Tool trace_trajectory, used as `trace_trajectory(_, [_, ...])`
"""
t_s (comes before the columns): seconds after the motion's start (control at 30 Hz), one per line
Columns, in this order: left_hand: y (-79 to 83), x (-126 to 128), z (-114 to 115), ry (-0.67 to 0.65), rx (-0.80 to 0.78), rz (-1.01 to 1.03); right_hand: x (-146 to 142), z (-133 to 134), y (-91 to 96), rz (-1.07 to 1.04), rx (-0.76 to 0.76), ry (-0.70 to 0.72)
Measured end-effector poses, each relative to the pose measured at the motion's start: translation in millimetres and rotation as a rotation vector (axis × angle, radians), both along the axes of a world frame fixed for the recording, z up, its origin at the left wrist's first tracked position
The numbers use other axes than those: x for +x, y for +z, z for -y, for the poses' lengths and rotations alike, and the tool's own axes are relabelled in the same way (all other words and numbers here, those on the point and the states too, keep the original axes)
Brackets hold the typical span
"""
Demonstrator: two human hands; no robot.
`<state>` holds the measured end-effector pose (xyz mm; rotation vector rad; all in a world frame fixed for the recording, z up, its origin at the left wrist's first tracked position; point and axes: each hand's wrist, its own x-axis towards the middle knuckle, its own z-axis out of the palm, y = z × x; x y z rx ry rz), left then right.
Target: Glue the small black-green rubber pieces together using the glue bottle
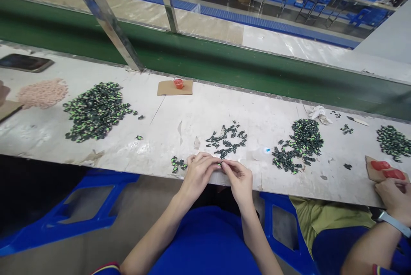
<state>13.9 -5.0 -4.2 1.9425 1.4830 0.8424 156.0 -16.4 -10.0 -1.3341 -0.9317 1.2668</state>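
My left hand and my right hand meet at the near edge of the white workbench, fingers pinched together on one small dark green part between them. Just beyond my fingertips lies a loose scatter of several small dark parts. A tiny group of green-and-black parts sits left of my left hand. A larger heap of green-and-black parts lies to the right.
A big pile of green-and-black parts and a pink pile lie at the left, with a phone. A small red cup stands on cardboard. A co-worker's hand rests at the right by another pile.
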Motion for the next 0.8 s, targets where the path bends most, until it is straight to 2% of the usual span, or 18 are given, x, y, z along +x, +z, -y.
trace_trajectory(0.17, [3.9,3,0,0.052,-0.066,0.138,0,1,2.7,0.004,0.055,-0.025])
trace_trajectory(0.3, [6.1,7,2,0.085,-0.175,0.395,-2,2,3.7,0.079,0.184,-0.097])
trace_trajectory(0.4, [10.6,9,3,0.107,-0.263,0.549,0,2,2.1,0.144,0.298,-0.098])
trace_trajectory(0.6, [21.6,11,2,0.137,-0.351,0.651,7,2,3.5,0.312,0.498,-0.016])
trace_trajectory(0.8, [24.1,10,1,0.135,-0.387,0.64,12,2,11.0,0.415,0.575,0.056])
